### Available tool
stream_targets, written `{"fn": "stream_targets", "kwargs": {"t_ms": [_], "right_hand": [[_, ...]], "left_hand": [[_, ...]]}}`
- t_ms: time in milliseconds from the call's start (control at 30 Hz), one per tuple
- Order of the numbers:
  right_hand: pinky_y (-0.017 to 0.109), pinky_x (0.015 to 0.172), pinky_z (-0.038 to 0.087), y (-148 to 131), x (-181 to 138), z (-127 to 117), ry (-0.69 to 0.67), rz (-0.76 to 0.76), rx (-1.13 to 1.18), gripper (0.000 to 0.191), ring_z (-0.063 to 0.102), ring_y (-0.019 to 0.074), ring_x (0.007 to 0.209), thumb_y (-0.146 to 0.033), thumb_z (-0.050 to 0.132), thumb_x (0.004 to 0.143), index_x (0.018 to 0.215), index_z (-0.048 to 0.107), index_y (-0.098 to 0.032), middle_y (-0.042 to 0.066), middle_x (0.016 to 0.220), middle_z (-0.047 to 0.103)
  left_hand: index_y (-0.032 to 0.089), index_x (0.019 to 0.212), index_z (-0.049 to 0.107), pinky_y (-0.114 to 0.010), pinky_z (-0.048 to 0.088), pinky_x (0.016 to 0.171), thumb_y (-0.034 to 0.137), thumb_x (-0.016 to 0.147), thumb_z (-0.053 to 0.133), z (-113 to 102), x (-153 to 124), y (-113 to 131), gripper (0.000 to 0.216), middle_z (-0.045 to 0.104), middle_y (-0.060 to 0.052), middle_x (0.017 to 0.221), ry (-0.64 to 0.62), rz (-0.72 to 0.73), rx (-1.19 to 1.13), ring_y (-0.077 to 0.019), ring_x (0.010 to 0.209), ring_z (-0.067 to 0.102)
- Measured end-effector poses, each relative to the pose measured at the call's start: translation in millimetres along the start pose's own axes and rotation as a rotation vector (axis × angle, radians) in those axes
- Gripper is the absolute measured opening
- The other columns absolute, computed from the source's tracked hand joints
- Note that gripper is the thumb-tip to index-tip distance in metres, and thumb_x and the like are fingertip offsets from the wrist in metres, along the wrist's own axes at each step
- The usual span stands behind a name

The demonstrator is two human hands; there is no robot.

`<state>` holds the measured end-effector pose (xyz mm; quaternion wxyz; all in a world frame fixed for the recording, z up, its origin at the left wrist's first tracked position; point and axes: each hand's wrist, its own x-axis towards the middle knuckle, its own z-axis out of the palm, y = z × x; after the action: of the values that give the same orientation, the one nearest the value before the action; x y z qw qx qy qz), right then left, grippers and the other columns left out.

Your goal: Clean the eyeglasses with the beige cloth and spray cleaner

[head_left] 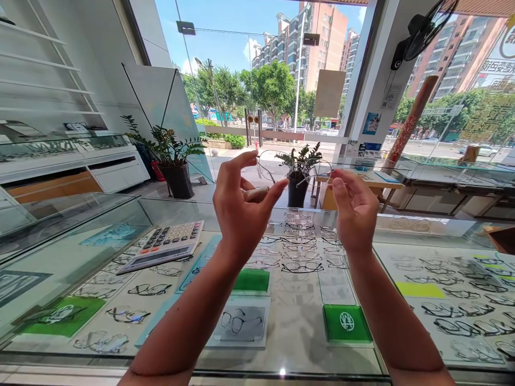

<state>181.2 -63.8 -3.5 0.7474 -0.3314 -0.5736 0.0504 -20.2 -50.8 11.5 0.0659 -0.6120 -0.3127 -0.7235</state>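
A pair of thin-rimmed eyeglasses is raised above the glass counter, spanning the space between both hands. On one side, my left hand has its index fingertip at the frame's outer edge. Its thumb stretches toward the lens area, apart from the index finger, and the other fingers curl in. At the opposite end, my right hand pinches the frame between thumb and fingers. The clear lenses and fine rims are hard to make out against the bright window. Below lie rows of eyeglasses in the display case.
A calculator rests on the glass counter at left. Green logo blocks and a picture card of glasses are inside the case. Potted plants stand beyond it, before the glass doors. A black fan hangs upper right.
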Motion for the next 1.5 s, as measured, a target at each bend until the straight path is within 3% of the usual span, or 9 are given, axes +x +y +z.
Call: {"fn": "stream_targets", "kwargs": {"t_ms": [167,367,600,933,1100,1267,1500], "right_hand": [[0.046,0.093,0.062,-3.8,-1.6,1.2,0.046,-0.046,0.013,0.024,0.075,0.0211,0.097,-0.043,0.071,0.101,0.119,0.079,-0.029,0.004,0.12,0.081],[0.042,0.089,0.063,-8.2,-2.1,0.7,0.096,-0.091,0.0,0.02,0.075,0.0201,0.094,-0.041,0.072,0.101,0.115,0.079,-0.028,0.004,0.115,0.08],[0.037,0.078,0.064,-11.3,2.3,0.7,0.088,0.005,0.134,0.016,0.074,0.0167,0.08,-0.041,0.075,0.098,0.104,0.077,-0.026,0.004,0.108,0.081],[0.035,0.066,0.056,-4.7,8.8,-3.6,-0.033,0.201,0.277,0.026,0.063,0.0131,0.067,-0.052,0.074,0.094,0.102,0.07,-0.027,0.005,0.111,0.082],[0.036,0.063,0.055,0.4,11.7,-6.8,-0.084,0.197,0.222,0.028,0.057,0.013,0.064,-0.056,0.07,0.095,0.103,0.07,-0.029,0.005,0.113,0.081],[0.036,0.059,0.05,-1.5,12.0,-6.3,-0.075,0.232,0.249,0.028,0.053,0.0124,0.062,-0.055,0.073,0.092,0.1,0.07,-0.029,0.005,0.108,0.081],[0.036,0.059,0.048,-3.7,10.3,-5.2,-0.077,0.221,0.292,0.025,0.051,0.0125,0.061,-0.054,0.074,0.093,0.1,0.071,-0.029,0.004,0.109,0.082]], "left_hand": [[0.031,0.135,0.067,-0.031,0.04,0.053,0.033,0.083,0.093,5.9,-2.6,-6.0,0.058,0.072,-0.008,0.138,0.013,0.02,-0.059,-0.009,0.058,0.05],[0.031,0.138,0.066,-0.029,0.038,0.053,0.028,0.083,0.092,12.6,-3.1,-13.7,0.06,0.076,-0.005,0.128,0.018,0.034,-0.136,-0.0068,0.056,0.048],[0.03,0.137,0.066,-0.026,0.038,0.051,0.031,0.083,0.094,16.3,-6.8,-16.7,0.061,0.074,-0.004,0.127,0.009,0.079,-0.177,-0.0046,0.056,0.045],[0.031,0.133,0.066,-0.028,0.041,0.052,0.031,0.083,0.09,16.0,-8.9,-6.1,0.056,0.075,-0.001,0.103,-0.036,-0.077,-0.201,-0.0077,0.054,0.045],[0.032,0.134,0.065,-0.029,0.044,0.054,0.037,0.084,0.09,15.4,-9.1,-2.5,0.056,0.077,-0.004,0.116,-0.046,-0.125,-0.189,-0.0087,0.056,0.047],[0.034,0.134,0.067,-0.031,0.045,0.054,0.033,0.084,0.09,15.4,-8.0,-3.1,0.055,0.074,-0.007,0.135,-0.04,-0.088,-0.226,-0.0091,0.058,0.049],[0.033,0.139,0.065,-0.028,0.043,0.055,0.035,0.084,0.091,17.1,-8.5,-8.6,0.061,0.072,-0.009,0.14,-0.057,-0.094,-0.223,-0.0065,0.058,0.051]]}}
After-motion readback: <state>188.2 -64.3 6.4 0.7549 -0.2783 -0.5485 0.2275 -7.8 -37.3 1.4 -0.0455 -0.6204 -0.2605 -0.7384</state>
